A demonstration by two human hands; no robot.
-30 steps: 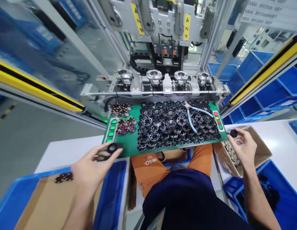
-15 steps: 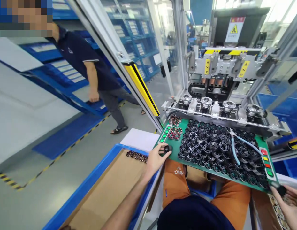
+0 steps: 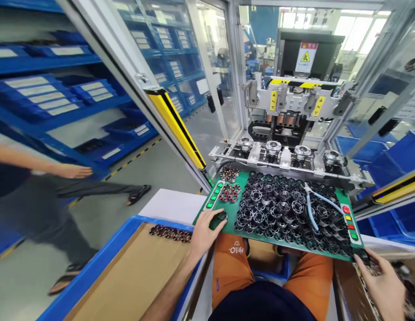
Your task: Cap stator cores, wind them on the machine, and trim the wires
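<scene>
My left hand is at the left front of the green work surface, its thumb and fingers around a small black round part. At the right front corner, my right hand has its thumb and fingers around another black part. Between them lie many black ring-shaped parts, packed together and partly stacked. Blue-handled pliers rest on top of these rings. Beside the left row of green buttons, several copper-wound rings sit on the green surface.
Behind the surface stands a machine with metal fixtures and a rail. A blue-rimmed tray with a row of wound rings is at the left. A person walks past shelves. Yellow light barriers flank the station. A box stands lower right.
The view has turned left-to-right, shifting the station leftward in the picture. The person has moved further left and nearer. Both hands still hold black parts, the left one now lower on the green surface.
</scene>
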